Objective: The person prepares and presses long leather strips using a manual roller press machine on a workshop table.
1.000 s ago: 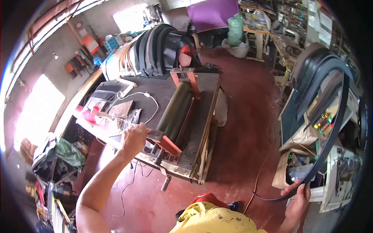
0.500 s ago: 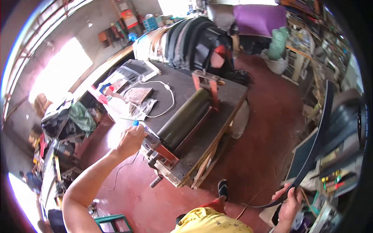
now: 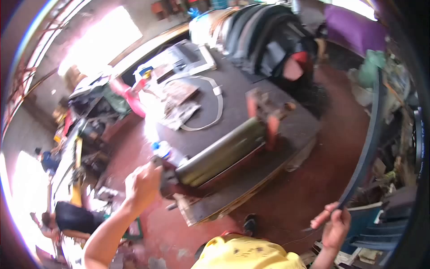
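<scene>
A hand-cranked roller machine with a long dark green roller in a red metal frame is mounted on a dark-topped table. My left hand is closed at the frame's near end. Its fingertips are blurred, and what they grip is hidden. Just beyond that hand, a clear bottle with a blue cap stands by the roller. On the right, my right hand pinches the lower part of a long dark strip, which looks like leather. The strip curves upward away from the hand.
Dark sheets are draped in a heap beyond the table. Papers and a white cable lie on its left part. At lower left is another person in a dark shirt. Cluttered shelves line the right side, with a green sack.
The view has turned left and blurred, so the table appears farther right and tilted. My left hand remains at the machine's near end. The strip stays in my right hand and now stands higher.
</scene>
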Demonstrator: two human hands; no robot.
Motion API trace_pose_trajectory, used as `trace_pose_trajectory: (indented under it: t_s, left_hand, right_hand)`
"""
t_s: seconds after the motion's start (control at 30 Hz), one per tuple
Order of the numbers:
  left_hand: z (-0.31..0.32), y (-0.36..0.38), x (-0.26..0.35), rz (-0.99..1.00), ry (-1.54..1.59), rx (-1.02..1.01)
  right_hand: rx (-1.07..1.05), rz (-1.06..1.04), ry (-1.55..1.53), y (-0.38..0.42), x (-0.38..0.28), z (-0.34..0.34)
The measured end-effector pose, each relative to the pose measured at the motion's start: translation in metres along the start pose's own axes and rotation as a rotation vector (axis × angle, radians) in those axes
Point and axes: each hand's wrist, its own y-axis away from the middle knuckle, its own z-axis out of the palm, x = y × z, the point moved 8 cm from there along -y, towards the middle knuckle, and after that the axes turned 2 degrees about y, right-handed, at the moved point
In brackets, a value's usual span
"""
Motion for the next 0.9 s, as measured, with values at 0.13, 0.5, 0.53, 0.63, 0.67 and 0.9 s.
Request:
trace_pose_trajectory:
  t_s: [0.13,0.5,0.53,0.63,0.67,0.9]
  left_hand:
    - [-0.028,-0.005,0.008,-0.175,-0.148,-0.015]
    - [0.0,-0.253,0.237,0.395,-0.017,0.164]
    - [0.006,-0.258,0.238,0.439,-0.033,0.119]
    - [-0.001,-0.265,0.241,0.421,-0.015,0.016]
    - [0.002,-0.266,0.24,0.425,0.017,0.009]
    - [0.01,-0.266,0.234,0.21,0.144,-0.039]
  right_hand:
    - [-0.154,0.063,-0.018,-0.055,-0.002,0.003]
    - [-0.492,0.188,-0.066,-0.144,-0.007,-0.033]
    - [-0.531,0.205,-0.065,-0.144,-0.006,-0.04]
    - [-0.554,0.255,-0.091,-0.148,0.004,-0.067]
    - [-0.557,0.284,-0.106,-0.15,0.006,-0.073]
    - [-0.53,0.406,-0.087,-0.158,0.027,-0.103]
